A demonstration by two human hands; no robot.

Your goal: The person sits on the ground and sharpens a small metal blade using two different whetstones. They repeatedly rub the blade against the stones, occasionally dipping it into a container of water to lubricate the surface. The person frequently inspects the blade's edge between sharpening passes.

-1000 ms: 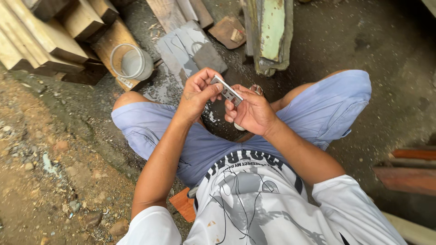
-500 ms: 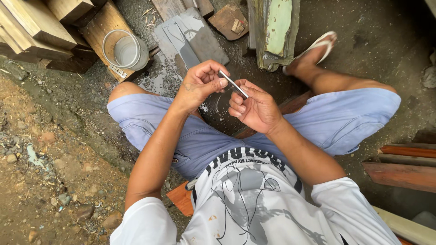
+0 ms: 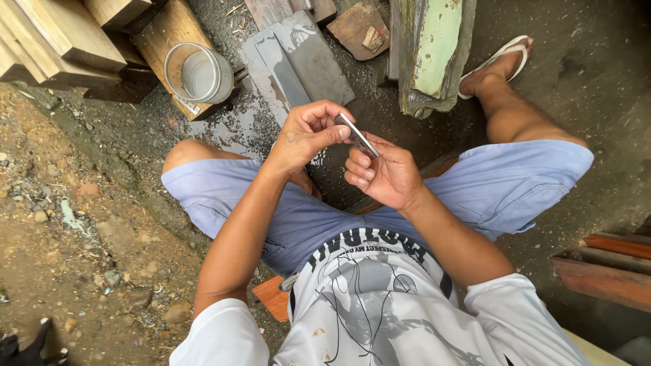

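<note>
I sit low with my knees spread, in light blue shorts and a white printed shirt. Between my hands is a small flat metal blade (image 3: 355, 134), held slanted above my lap. My left hand (image 3: 306, 135) pinches its upper end with thumb and fingers. My right hand (image 3: 383, 171) supports the lower end, fingers curled under it. Both hands touch the blade at once.
A grey flat stone slab (image 3: 298, 62) lies on wet ground ahead. A metal can (image 3: 198, 73) with water sits on a wooden block (image 3: 169, 34). Stacked timber (image 3: 47, 41) is at upper left, a green weathered plank (image 3: 434, 54) at upper right, rusty bars (image 3: 603, 271) at right.
My right leg has stretched out to the upper right, showing the sandalled foot. The view has shifted, and both hands have kept hold of the blade with little change.
</note>
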